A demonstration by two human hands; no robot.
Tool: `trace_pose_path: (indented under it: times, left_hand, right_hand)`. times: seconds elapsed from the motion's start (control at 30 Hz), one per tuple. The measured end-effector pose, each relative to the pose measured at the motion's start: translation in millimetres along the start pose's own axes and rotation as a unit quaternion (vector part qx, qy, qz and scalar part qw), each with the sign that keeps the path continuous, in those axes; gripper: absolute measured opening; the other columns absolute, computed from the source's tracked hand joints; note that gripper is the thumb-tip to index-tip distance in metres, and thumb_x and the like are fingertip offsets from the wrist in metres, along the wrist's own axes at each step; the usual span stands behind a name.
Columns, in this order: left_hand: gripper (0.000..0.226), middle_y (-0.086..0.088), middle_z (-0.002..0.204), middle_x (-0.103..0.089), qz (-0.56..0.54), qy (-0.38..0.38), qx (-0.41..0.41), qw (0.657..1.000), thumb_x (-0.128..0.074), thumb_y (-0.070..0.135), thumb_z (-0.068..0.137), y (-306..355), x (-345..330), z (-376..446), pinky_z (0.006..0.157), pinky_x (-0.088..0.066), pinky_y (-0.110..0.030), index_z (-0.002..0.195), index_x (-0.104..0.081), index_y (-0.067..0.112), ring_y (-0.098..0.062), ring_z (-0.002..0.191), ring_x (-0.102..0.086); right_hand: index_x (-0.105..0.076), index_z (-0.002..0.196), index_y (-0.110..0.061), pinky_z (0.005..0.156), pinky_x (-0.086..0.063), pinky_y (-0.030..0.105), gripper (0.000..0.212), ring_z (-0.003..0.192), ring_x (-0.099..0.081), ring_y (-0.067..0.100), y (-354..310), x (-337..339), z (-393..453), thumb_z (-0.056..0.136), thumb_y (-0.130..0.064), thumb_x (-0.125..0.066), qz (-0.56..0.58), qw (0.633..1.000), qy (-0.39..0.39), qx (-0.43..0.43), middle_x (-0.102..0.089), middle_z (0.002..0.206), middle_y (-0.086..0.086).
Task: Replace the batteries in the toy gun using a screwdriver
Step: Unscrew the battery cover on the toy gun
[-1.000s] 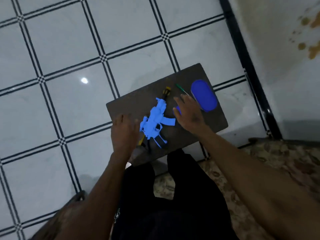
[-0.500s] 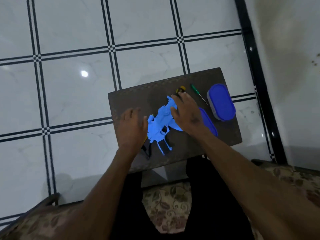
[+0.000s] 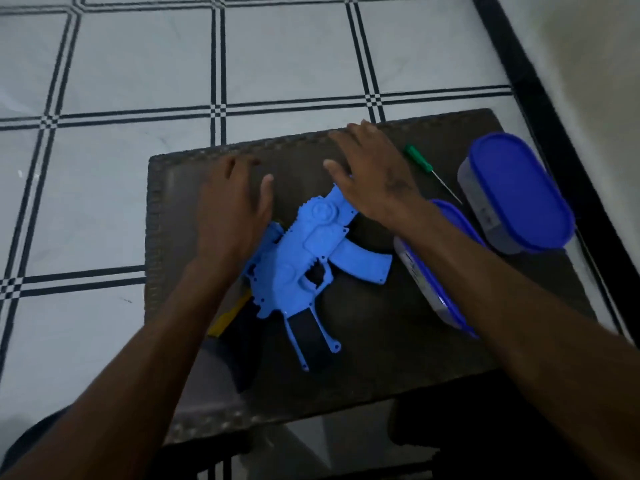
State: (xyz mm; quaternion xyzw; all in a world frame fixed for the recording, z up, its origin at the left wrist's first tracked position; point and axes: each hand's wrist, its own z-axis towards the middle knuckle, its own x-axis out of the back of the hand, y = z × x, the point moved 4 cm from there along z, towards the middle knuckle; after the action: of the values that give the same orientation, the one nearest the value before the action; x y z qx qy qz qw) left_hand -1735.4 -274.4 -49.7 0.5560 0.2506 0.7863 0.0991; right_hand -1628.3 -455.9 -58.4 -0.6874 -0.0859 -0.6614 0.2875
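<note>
A blue toy gun (image 3: 304, 258) lies flat on a small dark table (image 3: 381, 358), barrel pointing away from me. My left hand (image 3: 232, 206) rests palm down on the gun's left rear side, fingers spread. My right hand (image 3: 372, 174) lies palm down over the barrel end, fingers apart, hiding that end. A thin green-handled screwdriver (image 3: 431, 171) lies on the table just right of my right hand, untouched. A yellow-and-black object (image 3: 230, 315) pokes out from under the gun at the left; I cannot make out what it is.
Two blue-lidded plastic containers stand on the right of the table: a tall one (image 3: 516, 192) at the far right and a lower one (image 3: 436, 265) partly under my right forearm. Around the table is white tiled floor (image 3: 138, 81), and a wall (image 3: 588, 64) rises at the right.
The camera has come closer to the table. My right hand has slid forward from the gun's body to its barrel end. My left hand has stayed at the gun's left side.
</note>
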Motion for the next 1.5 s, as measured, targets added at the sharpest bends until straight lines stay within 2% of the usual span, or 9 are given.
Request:
trace_pose_path:
  times: [0.17, 0.3, 0.5, 0.63, 0.73, 0.9, 1.03, 1.37, 1.5]
  left_hand:
    - [0.036, -0.011, 0.119, -0.059, -0.017, 0.055, -0.017, 0.998, -0.047, 0.035, 0.097, 10, 23, -52, 0.096, -0.038, -0.031, 0.119, -0.060, 0.010, -0.026, 0.113, -0.054]
    - [0.038, -0.012, 0.115, -0.062, 0.002, 0.059, -0.031, 0.998, -0.046, 0.037, 0.096, 16, 46, -112, 0.092, -0.040, -0.033, 0.116, -0.062, 0.009, -0.029, 0.107, -0.056]
    - [0.044, -0.008, 0.124, -0.058, 0.039, -0.005, -0.054, 0.998, -0.048, 0.046, 0.095, 9, 51, -193, 0.096, -0.041, -0.036, 0.127, -0.055, 0.016, -0.027, 0.113, -0.052]
    - [0.062, -0.005, 0.132, -0.052, 0.092, -0.037, -0.094, 0.991, -0.046, 0.061, 0.088, 1, 46, -224, 0.101, -0.037, -0.035, 0.135, -0.048, 0.020, -0.025, 0.119, -0.048]
    - [0.081, -0.005, 0.137, -0.045, 0.117, -0.056, -0.131, 0.983, -0.055, 0.070, 0.078, -6, 45, -240, 0.106, -0.032, -0.038, 0.138, -0.045, 0.017, -0.025, 0.126, -0.042]
    - [0.098, -0.007, 0.148, -0.036, 0.162, -0.095, -0.155, 0.970, -0.066, 0.071, 0.065, -29, 43, -253, 0.109, -0.033, -0.046, 0.144, -0.039, 0.019, -0.031, 0.133, -0.038]
    - [0.100, -0.008, 0.150, -0.036, 0.165, -0.088, -0.151, 0.971, -0.072, 0.067, 0.064, -35, 44, -252, 0.107, -0.034, -0.046, 0.145, -0.039, 0.020, -0.032, 0.132, -0.038]
    - [0.099, -0.006, 0.151, -0.033, 0.163, -0.094, -0.141, 0.972, -0.074, 0.064, 0.064, -64, 58, -229, 0.107, -0.036, -0.050, 0.147, -0.037, 0.023, -0.032, 0.133, -0.037]
    - [0.105, -0.005, 0.150, -0.034, 0.159, -0.090, -0.136, 0.974, -0.058, 0.082, 0.061, -62, 66, -219, 0.108, -0.035, -0.049, 0.146, -0.037, 0.024, -0.029, 0.134, -0.036]
  right_hand:
    - [-0.051, 0.137, -0.012, 0.113, -0.032, 0.046, 0.056, 0.134, -0.042, 0.035, -15, 12, -54, 0.094, -0.045, -0.039, -0.015, 0.998, 0.057, 0.020, -0.052, 0.137, 0.015]
    - [-0.051, 0.137, -0.010, 0.109, -0.036, 0.049, 0.063, 0.133, -0.041, 0.037, -29, 17, -114, 0.091, -0.049, -0.031, 0.010, 0.998, 0.061, 0.026, -0.051, 0.137, 0.017]
    - [-0.041, 0.146, -0.017, 0.117, -0.028, 0.047, 0.053, 0.147, -0.024, 0.032, -34, -5, -191, 0.100, -0.042, -0.045, -0.013, 0.999, 0.018, 0.030, -0.035, 0.154, 0.014]
    - [-0.034, 0.151, -0.024, 0.116, -0.032, 0.046, 0.058, 0.148, -0.022, 0.027, -34, -13, -219, 0.099, -0.048, -0.044, -0.022, 0.999, -0.010, 0.026, -0.029, 0.157, 0.008]
    - [-0.027, 0.154, -0.025, 0.119, -0.028, 0.042, 0.067, 0.149, -0.020, 0.024, -35, -13, -233, 0.097, -0.056, -0.043, -0.027, 0.998, -0.047, 0.039, -0.023, 0.161, 0.005]
    - [-0.010, 0.157, -0.027, 0.123, -0.012, 0.041, 0.099, 0.152, -0.004, 0.023, -38, -25, -254, 0.081, -0.078, -0.046, -0.069, 0.972, -0.214, 0.075, -0.002, 0.165, 0.005]
    - [-0.011, 0.157, -0.026, 0.123, -0.014, 0.043, 0.101, 0.152, -0.006, 0.024, -43, -28, -249, 0.079, -0.076, -0.052, -0.082, 0.975, -0.196, 0.072, -0.004, 0.165, 0.007]
    - [-0.012, 0.157, -0.024, 0.121, -0.016, 0.043, 0.104, 0.151, -0.010, 0.026, -71, -40, -227, 0.077, -0.081, -0.047, -0.107, 0.977, -0.175, 0.056, -0.007, 0.165, 0.009]
    - [-0.013, 0.157, -0.022, 0.121, -0.015, 0.044, 0.103, 0.151, -0.010, 0.027, -83, -45, -219, 0.078, -0.081, -0.045, -0.102, 0.980, -0.162, 0.054, -0.007, 0.165, 0.010]
